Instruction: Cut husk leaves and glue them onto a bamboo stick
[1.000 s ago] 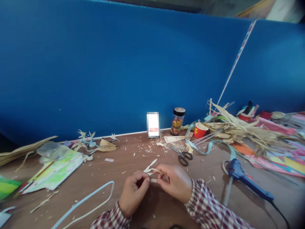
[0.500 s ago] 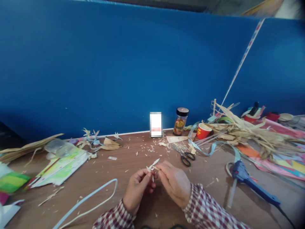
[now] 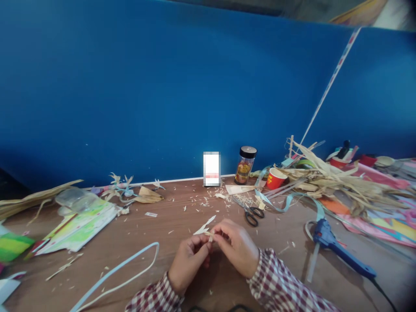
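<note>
Cream strip (image 3: 210,239) pinched above a littered bench (image 3: 130,234)

The strip is held between the hands, over the near middle of the bench. It is gripped by thumb and forefinger of the left hand (image 3: 190,258). By the closed fingertips of the right hand (image 3: 238,249), a thin tan stick (image 3: 208,233) is gripped at the strip's upper end; how the two meet cannot be made out. Just beyond the fingertips, pointed white pieces (image 3: 204,227) are seen; whether they are joined to the strip cannot be told. Farther back, scissors (image 3: 254,216) with black handles are laid beside fine shavings (image 3: 245,200). Behind these, a lidded jar (image 3: 246,165) and a red paper cup (image 3: 276,178) are stood near a heap of dry husks (image 3: 325,177). A blue glue gun (image 3: 344,251) is placed at the right, a painted sheet (image 3: 87,227) at the left. The bench is backed by a blue partition (image 3: 195,86).
</note>
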